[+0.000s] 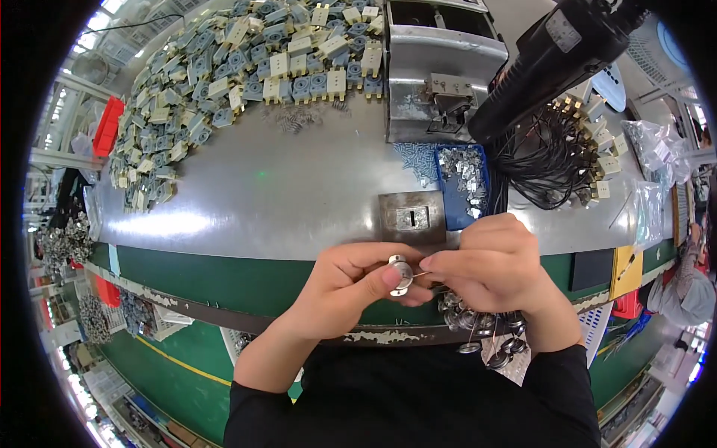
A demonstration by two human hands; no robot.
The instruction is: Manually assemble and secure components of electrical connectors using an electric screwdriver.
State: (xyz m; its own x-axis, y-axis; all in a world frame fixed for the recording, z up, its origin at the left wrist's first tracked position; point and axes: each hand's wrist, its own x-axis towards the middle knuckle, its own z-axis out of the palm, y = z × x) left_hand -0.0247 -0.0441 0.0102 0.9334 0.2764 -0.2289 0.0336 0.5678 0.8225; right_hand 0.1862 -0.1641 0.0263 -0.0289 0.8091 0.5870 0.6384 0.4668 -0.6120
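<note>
Just in front of the table's near edge, my left hand (336, 287) is closed on a small round metal part (404, 279) with eared tabs, pinched between thumb and fingers. My right hand (493, 265) is closed too, its thumb and forefinger pinching a thin wire-like lead (420, 274) that runs from the round part. Below the right hand hangs a bunch of similar round metal parts (485, 325) on thin leads, partly hidden by that hand. Beyond both hands lies a square metal block (396, 216) with a slotted insert.
A blue tray (457, 220) of small metal pieces adjoins bluish screws (417, 159). A black powered driver (545, 71) leans in from the right, beside a steel fixture (448, 48) and black cables (545, 175). Grey and cream blocks (291, 67) fill the far left, with small springs (299, 117) before them.
</note>
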